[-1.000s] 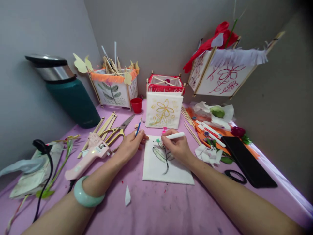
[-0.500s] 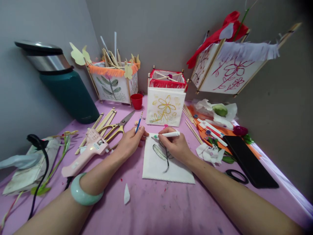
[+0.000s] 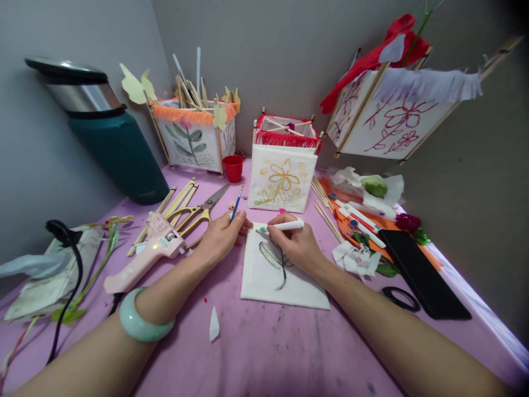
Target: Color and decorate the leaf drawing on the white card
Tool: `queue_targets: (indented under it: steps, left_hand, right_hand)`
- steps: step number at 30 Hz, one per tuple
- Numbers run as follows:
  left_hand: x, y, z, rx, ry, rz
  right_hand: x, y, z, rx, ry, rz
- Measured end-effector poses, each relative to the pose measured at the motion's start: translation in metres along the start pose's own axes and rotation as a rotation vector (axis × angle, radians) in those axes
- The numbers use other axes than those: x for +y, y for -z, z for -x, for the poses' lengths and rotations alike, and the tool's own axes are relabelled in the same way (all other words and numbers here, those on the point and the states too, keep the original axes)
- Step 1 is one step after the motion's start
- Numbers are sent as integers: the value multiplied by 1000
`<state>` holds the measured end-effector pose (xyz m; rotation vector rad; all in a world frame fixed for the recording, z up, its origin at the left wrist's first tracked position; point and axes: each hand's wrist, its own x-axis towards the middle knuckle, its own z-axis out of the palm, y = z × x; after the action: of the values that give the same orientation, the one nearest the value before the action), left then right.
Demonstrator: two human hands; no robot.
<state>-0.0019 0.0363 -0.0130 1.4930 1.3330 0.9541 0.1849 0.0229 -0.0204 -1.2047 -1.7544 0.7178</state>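
Observation:
A white square panel lies flat on the purple table, with a dark stem and striped leaves drawn on it. My right hand pinches a white marker, its tip over the panel's upper left part. The hand covers some of the drawing. At the panel's upper left corner, my left hand grips a thin blue paintbrush that points upward. Behind the panel stands a white square with a yellow flower drawing, in front of a red-fringed frame.
Gold-handled scissors, a pink glue gun and a teal bottle are on the left. A red cup stands behind. On the right lie a black phone, markers, crumpled paper and a black ring.
The view has shifted slightly, so the background objects sit a little differently. Both hands keep their holds, and the marker has hardly moved over the panel.

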Motion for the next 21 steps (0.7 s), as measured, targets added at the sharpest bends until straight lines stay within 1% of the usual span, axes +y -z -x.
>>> queue_targets:
  steps: [6,13,21]
  left_hand:
    - [-2,0,0,3,1,20]
    - [1,0,1,13,-6,21]
    - [0,-1,0,-3,-24,41]
  right_hand:
    - [-1,1,-1,-39,-13,8]
    - [0,1,-1,-38,-4,11]
    - [0,2,-1,-44,-2,36]
